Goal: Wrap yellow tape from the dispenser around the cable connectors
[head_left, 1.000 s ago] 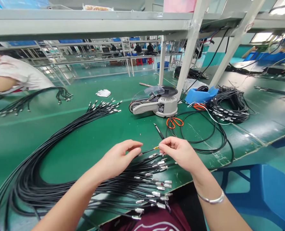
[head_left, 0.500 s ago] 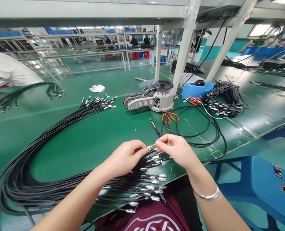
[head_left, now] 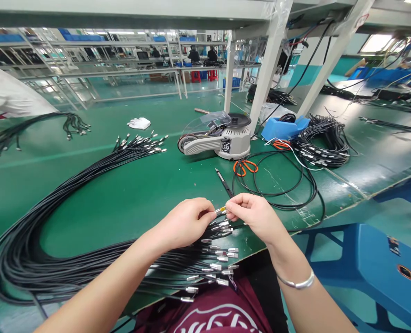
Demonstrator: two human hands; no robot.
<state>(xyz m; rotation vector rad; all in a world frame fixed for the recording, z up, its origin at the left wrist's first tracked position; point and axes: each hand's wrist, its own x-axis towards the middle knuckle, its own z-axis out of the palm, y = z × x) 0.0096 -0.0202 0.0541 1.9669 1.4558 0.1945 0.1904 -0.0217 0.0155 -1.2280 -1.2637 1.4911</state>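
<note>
While both hands meet at the lower middle of the head view, the left hand (head_left: 186, 222) pinches one metal-tipped cable end (head_left: 216, 214) between thumb and fingertips, and the right hand (head_left: 252, 215) closes its fingertips on a small yellow piece (head_left: 222, 210) at that same tip, so the two grips seem to brace the end from both sides just above the table. Below them the bundle of black cables (head_left: 87, 263) fans its silver ends toward the bottom centre, apparently laid so that each end is within reach, while the far ends (head_left: 143, 143) spread at upper left of centre. On the green table (head_left: 129, 199) a tape dispenser (head_left: 219, 138) sits above the hands at centre, with orange scissors (head_left: 244, 167) and a black pen-like tool (head_left: 224, 183) just beside it. Coiled cables (head_left: 325, 143) lie at right, a white glove (head_left: 139, 123) farther back, and another person's sleeve (head_left: 7, 97) at the upper left edge.
</note>
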